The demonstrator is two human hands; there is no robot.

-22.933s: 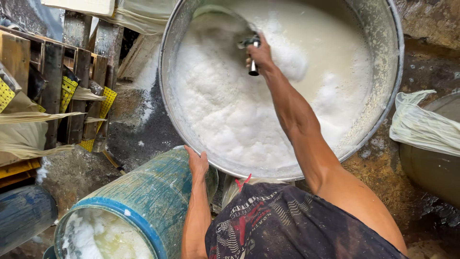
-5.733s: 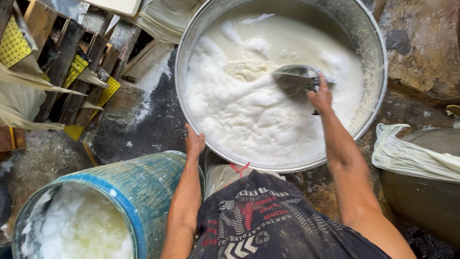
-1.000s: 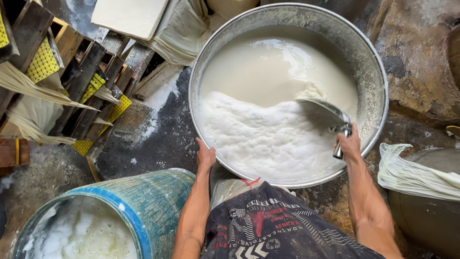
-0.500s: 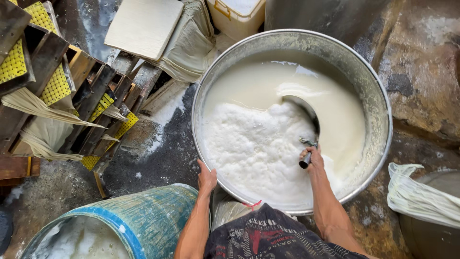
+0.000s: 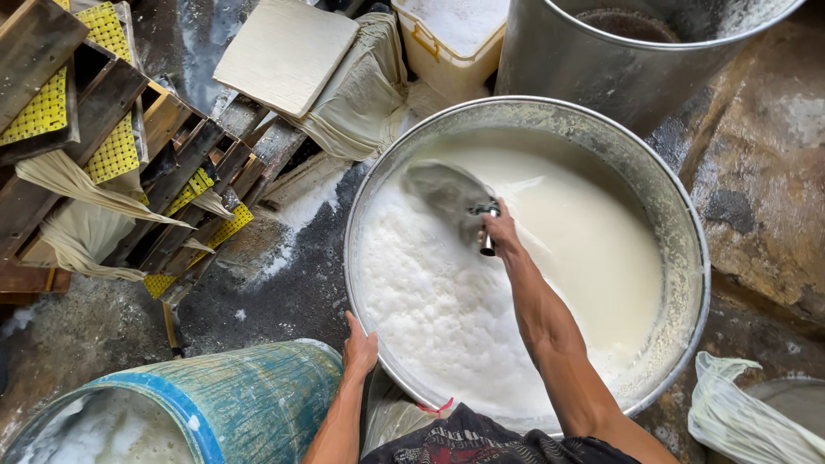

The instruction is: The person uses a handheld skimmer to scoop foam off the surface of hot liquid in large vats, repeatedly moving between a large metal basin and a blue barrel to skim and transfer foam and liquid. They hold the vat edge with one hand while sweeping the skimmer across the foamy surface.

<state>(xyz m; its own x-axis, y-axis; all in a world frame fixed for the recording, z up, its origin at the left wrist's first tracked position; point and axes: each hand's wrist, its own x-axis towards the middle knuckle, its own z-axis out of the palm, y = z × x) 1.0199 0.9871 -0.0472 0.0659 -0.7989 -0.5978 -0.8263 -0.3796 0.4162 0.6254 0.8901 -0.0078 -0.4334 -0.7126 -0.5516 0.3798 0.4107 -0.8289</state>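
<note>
A wide metal basin holds milky white liquid with thick white foam gathered on its near left side. My right hand is shut on the short handle of a metal scoop, whose bowl lies in the liquid at the basin's far left. My left hand rests flat on the basin's near rim, fingers apart, holding nothing. A blue-green drum with white froth inside stands just left of that hand.
Wooden frames with yellow mesh and pale cloths are stacked at the left. A pale flat slab on cloth, a cream tub and a second large metal vat stand behind. A white bag lies at the right on wet ground.
My right hand has swept the scoop from the basin's right side across to its far left. The view has shifted back, showing the second vat and tub.
</note>
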